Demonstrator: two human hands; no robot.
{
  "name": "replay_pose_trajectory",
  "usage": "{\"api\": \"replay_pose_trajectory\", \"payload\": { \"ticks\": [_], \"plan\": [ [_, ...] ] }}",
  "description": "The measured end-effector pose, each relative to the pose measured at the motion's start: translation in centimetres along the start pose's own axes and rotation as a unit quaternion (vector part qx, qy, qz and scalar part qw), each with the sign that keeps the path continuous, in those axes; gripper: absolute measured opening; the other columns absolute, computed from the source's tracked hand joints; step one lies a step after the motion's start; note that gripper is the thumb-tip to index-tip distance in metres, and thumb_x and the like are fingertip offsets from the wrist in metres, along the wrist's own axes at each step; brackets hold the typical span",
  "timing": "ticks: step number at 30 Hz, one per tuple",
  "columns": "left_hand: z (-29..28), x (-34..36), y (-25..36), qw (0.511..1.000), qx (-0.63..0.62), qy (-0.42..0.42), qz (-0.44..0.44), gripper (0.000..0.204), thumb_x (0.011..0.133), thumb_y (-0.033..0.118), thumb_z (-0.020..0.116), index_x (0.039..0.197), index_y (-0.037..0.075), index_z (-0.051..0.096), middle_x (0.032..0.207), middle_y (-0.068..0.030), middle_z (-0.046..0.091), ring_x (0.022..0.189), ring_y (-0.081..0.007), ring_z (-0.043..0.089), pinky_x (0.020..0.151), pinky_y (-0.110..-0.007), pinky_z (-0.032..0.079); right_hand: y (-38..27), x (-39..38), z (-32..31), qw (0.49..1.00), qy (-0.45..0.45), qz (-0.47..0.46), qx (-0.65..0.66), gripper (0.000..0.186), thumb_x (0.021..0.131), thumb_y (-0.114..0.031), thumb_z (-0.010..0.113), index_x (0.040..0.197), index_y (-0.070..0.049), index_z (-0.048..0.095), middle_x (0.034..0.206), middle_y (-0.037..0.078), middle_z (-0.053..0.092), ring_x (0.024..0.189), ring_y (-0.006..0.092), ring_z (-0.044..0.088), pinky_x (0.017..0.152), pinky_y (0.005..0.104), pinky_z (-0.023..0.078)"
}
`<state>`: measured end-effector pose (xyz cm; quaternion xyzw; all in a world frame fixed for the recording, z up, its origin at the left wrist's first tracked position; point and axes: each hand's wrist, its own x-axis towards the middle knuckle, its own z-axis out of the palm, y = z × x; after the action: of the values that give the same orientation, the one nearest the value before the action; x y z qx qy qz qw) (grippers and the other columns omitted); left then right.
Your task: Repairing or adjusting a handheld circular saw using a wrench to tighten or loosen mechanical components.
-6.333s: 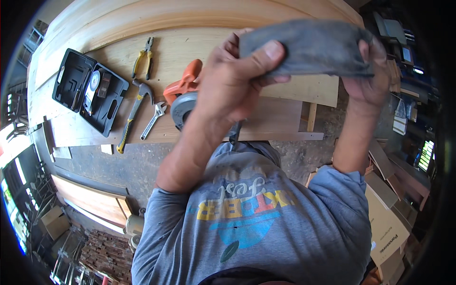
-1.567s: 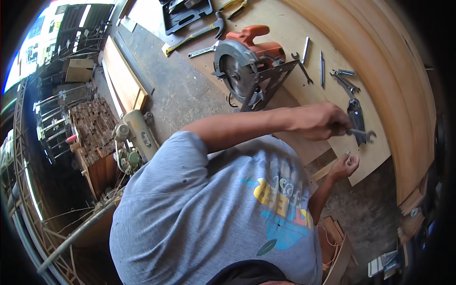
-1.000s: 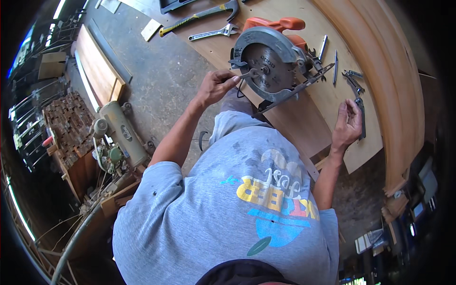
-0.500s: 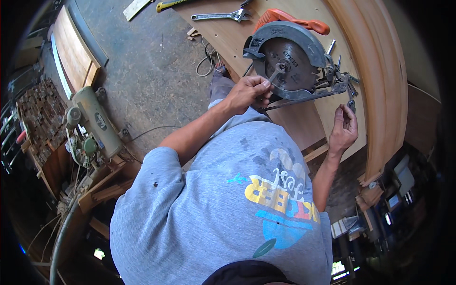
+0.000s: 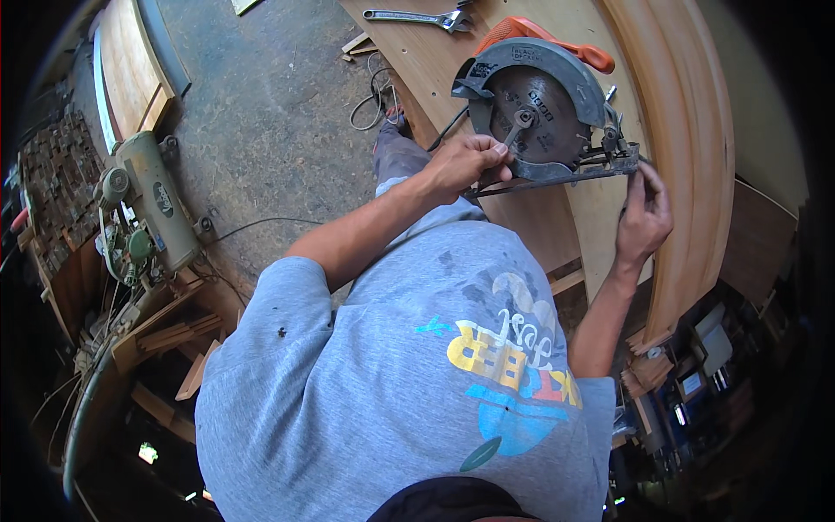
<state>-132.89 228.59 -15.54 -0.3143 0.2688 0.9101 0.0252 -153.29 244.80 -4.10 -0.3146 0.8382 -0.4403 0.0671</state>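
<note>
A circular saw (image 5: 557, 65) with an orange handle and dark guard lies on its side on the wooden bench, its round blade (image 5: 541, 130) facing up. My left hand (image 5: 474, 163) pinches the shaft of a small wrench (image 5: 517, 128), whose head sits on the bolt at the blade's centre. At the right end of the saw's base plate (image 5: 570, 176), the fingers of my right hand (image 5: 645, 213) are closed against the corner; the fingertips are partly hidden there.
An adjustable wrench (image 5: 416, 16) lies on the bench (image 5: 417, 61) beyond the saw. Long curved wooden pieces (image 5: 678, 157) run along the right. A grey-green machine with a tank (image 5: 158, 202) stands at left. A cable (image 5: 364, 109) loops on the floor.
My right hand has moved up and right to the base plate's corner. My left hand still holds the wrench on the bolt. The view has shifted slightly.
</note>
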Motion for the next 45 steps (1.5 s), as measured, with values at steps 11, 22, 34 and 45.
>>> {"api": "replay_pose_trajectory", "payload": {
  "ticks": [11,22,34,45],
  "plan": [
    [5.1,-1.3,2.4,0.970,-0.221,-0.019,-0.101,0.018,0.104,0.017,0.049,0.102,0.003,0.059,0.086,-0.0124,0.069,0.065,-0.0182,0.064,0.057,-0.025,0.054,-2.0,6.0,2.7,0.984,-0.102,0.098,0.111,0.023,0.095,-0.017,0.067,0.107,0.002,0.071,0.096,0.009,0.072,0.086,0.0142,0.066,0.079,0.0248,0.053],
    [4.9,-0.7,2.1,0.972,-0.207,-0.046,-0.100,0.018,0.105,0.019,0.049,0.106,0.002,0.056,0.090,-0.0139,0.069,0.079,-0.0276,0.071,0.068,-0.037,0.062,2.0,-3.8,2.3,0.994,0.007,0.105,0.009,0.014,0.092,-0.007,0.063,0.101,-0.002,0.072,0.085,0.005,0.071,0.076,0.0125,0.063,0.072,0.0236,0.050],
    [4.5,-0.5,2.4,0.983,-0.134,-0.040,-0.117,0.022,0.105,0.021,0.049,0.107,0.001,0.058,0.092,-0.0130,0.069,0.081,-0.0277,0.072,0.070,-0.035,0.062,2.5,-3.5,4.6,0.985,-0.042,0.093,0.137,0.017,0.088,-0.005,0.069,0.103,-0.001,0.074,0.087,0.002,0.072,0.074,0.0115,0.058,0.071,0.0236,0.047],
    [4.1,-0.2,2.4,0.986,-0.112,-0.041,-0.114,0.019,0.104,0.019,0.050,0.106,0.001,0.056,0.091,-0.0145,0.068,0.080,-0.0295,0.072,0.069,-0.035,0.063,2.1,-2.5,5.7,0.996,-0.048,0.018,0.078,0.014,0.086,-0.005,0.074,0.098,0.000,0.075,0.080,0.003,0.072,0.067,0.0109,0.058,0.064,0.0246,0.048]
  ]
}}
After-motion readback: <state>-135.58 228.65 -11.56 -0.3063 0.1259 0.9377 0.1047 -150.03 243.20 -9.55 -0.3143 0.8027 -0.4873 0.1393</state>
